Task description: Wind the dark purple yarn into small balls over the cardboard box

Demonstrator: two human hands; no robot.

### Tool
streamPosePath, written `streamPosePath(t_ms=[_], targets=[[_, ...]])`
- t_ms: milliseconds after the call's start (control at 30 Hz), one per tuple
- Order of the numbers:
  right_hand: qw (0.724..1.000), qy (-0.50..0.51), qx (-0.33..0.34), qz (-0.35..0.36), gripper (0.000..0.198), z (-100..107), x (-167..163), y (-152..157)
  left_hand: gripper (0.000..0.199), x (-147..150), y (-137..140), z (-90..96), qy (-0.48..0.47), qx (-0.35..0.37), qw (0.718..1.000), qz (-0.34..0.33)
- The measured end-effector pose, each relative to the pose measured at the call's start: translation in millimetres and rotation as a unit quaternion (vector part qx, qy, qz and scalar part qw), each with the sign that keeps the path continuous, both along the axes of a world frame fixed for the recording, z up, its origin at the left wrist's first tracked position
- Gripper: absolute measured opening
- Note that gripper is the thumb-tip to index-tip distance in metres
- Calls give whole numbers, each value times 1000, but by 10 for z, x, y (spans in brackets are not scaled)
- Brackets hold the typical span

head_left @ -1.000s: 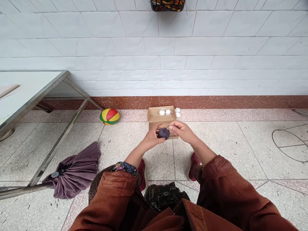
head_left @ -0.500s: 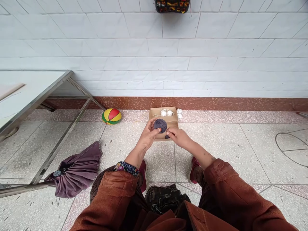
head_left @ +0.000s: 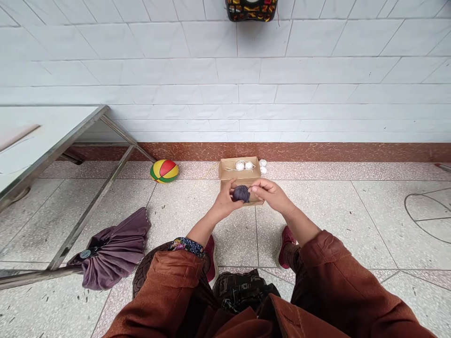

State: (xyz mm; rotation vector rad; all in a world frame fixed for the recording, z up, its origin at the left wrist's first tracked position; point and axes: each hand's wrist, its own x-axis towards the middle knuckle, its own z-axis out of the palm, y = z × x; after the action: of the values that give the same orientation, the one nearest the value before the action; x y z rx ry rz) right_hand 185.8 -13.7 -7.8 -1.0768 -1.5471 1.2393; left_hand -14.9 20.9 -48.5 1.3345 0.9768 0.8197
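Note:
A ball of dark purple-grey yarn (head_left: 241,194) is gripped in my left hand (head_left: 226,202), fingers and thumb around its left side. My right hand (head_left: 270,193) is closed in a pinch at the ball's right side, where it seems to hold the strand; the thin yarn is hard to make out. Both hands hover over the near part of an open cardboard box (head_left: 225,173), hiding much of it. In the box's far part lie two white yarn balls (head_left: 244,165) with loose white strands. More white balls (head_left: 263,166) rest on the floor just right of the box.
A red, yellow and green ball (head_left: 164,171) sits on the floor by the wall. To the left stand a metal-legged table (head_left: 120,173) and a folded purple umbrella (head_left: 112,253). A wire frame (head_left: 428,219) lies at right. A dark bag (head_left: 243,288) is between my feet.
The yarn ball has moved slightly right and toward me, turning in my left hand. My right hand has shifted a little right, its pinch now higher on the ball's side.

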Motion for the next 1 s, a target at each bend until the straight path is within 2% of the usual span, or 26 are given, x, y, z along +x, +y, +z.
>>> streamPosePath(t_ms=[167, 267, 333, 433, 533, 600, 700, 800, 900, 1000], targets=[[994, 20, -13, -111, 33, -131, 95, 144, 87, 4, -98, 63, -40, -8, 984, -175], [987, -44, -3, -153, 29, -248, 95, 194, 87, -1, -112, 179, -100, -27, 971, -216], [980, -111, 7, -163, 26, -316, 79, 205, 85, -4, -91, 242, -137, -40, 973, -184], [972, -193, 28, -131, 19, -375, 24, 176, 78, -13, -26, 272, -191, -49, 978, -72], [973, -222, 48, -45, 17, -371, -59, 102, 69, -25, 34, 233, -214, -46, 975, 35], [972, -223, 64, 25, 18, -340, -116, 46, 65, -25, 50, 188, -196, -36, 977, 76], [964, -218, 97, 114, 21, -278, -189, -24, 66, -3, 30, 128, -154, -27, 984, 89], [961, -200, 115, 154, 19, -219, -224, -63, 70, 34, -14, 106, -119, -32, 989, 81], [975, -147, 110, 125, 16, -161, -196, -63, 75, 64, -48, 115, -91, -46, 993, 63], [988, -96, 113, 42, 17, -112, -107, -13, 82, 68, -66, 121, -89, -59, 994, 20]])
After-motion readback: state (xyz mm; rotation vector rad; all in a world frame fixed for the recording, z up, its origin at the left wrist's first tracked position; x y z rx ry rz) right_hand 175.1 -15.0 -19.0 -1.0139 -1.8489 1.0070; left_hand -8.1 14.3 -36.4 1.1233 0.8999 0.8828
